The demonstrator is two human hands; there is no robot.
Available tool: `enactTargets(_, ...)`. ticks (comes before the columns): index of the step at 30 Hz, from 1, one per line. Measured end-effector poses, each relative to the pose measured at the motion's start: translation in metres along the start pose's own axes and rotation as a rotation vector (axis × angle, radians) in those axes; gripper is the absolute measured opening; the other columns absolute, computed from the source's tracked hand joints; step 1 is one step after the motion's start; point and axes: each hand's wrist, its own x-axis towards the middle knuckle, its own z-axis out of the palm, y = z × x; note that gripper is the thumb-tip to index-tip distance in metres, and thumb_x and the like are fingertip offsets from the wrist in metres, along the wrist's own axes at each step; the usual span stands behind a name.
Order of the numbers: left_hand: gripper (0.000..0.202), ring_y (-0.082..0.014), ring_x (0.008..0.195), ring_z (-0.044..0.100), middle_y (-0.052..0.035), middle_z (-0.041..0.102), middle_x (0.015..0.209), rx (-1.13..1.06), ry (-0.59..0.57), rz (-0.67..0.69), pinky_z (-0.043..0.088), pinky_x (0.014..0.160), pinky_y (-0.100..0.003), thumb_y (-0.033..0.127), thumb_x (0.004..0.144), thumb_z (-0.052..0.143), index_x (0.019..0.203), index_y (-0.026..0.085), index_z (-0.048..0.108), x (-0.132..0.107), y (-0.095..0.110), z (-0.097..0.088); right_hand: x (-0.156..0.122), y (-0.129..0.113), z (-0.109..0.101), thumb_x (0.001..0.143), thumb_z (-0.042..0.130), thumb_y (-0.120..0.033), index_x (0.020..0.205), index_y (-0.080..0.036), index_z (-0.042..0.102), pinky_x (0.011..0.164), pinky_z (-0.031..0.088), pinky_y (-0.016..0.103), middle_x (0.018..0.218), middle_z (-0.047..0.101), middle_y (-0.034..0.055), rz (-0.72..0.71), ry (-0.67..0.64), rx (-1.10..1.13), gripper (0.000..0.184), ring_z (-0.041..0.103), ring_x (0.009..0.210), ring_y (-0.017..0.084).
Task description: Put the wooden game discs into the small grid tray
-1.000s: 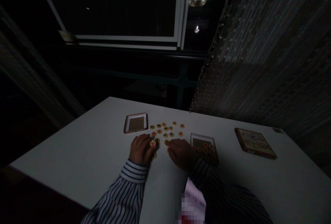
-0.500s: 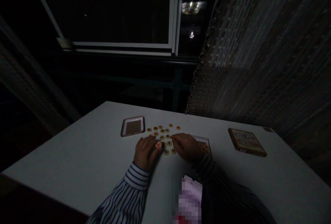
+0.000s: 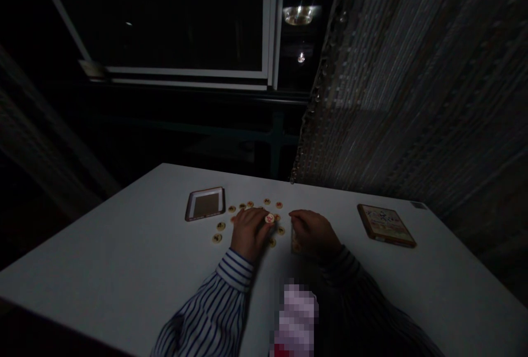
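Several small round wooden game discs (image 3: 217, 237) lie scattered on a white table (image 3: 124, 269) in dim light. My left hand (image 3: 248, 232) rests among them, its fingers pinched on one disc with a red mark (image 3: 269, 218). My right hand (image 3: 314, 232) lies curled over a small clear tray (image 3: 295, 242), which it mostly hides; what its fingers hold cannot be made out. Both sleeves are striped.
An empty brown-rimmed tray (image 3: 205, 203) sits left of the discs. A flat printed box (image 3: 385, 224) lies at the right. A beaded curtain (image 3: 412, 82) hangs behind the table's right side, and a dark window (image 3: 173, 21) is beyond the far edge.
My left hand has moved right with the red-marked disc in its fingers. My right hand has drawn back over the clear tray. Two discs now lie bare at the left.
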Motion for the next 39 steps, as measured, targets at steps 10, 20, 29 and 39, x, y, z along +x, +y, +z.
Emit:
enactTargets(10,0.025,-0.0188,0.091,0.055,-0.0061,0.064,0.094,-0.137,0.057,-0.062,0.041,0.085,-0.037,0.033,0.078,0.052,0.097,0.019,0.059,0.006,0.005,0.032,0.002,0.018,-0.023,0.081,0.041,-0.026,0.094,-0.019,0.061,0.076,0.045,0.027,0.091,0.066,0.0042,0.102,0.09,0.077,0.025,0.06,0.084,0.016)
enactTargets(20,0.024,-0.017,0.085,0.059,-0.0055,0.066,0.091,-0.264,0.042,-0.222,0.047,0.077,-0.033,0.031,0.074,0.058,0.095,0.021,0.061,-0.019,0.008,0.056,0.004,0.026,-0.024,0.08,0.041,-0.026,0.089,-0.018,0.062,0.07,0.044,0.025,0.086,0.067,0.0045,0.082,-0.099,0.043,0.024,0.061,0.078,0.015)
enactTargets(29,0.03,-0.0138,0.069,0.06,-0.0049,0.066,0.08,-0.483,-0.069,-0.447,0.05,0.064,-0.027,0.033,0.07,0.059,0.096,0.018,0.062,-0.022,0.017,0.056,0.002,0.017,-0.009,0.079,0.043,-0.025,0.093,-0.018,0.061,0.069,0.043,0.025,0.09,0.066,0.0046,-0.033,-0.296,-0.02,0.023,0.06,0.081,0.015)
enactTargets(39,0.022,-0.01,0.056,0.056,-0.0007,0.064,0.067,-0.613,-0.054,-0.517,0.044,0.052,-0.021,0.033,0.066,0.061,0.08,0.017,0.053,-0.024,0.022,0.064,0.001,0.013,0.0,0.083,0.043,-0.036,0.092,-0.02,0.06,0.065,0.041,0.023,0.085,0.066,0.0036,-0.066,-0.332,0.055,0.026,0.059,0.077,0.014)
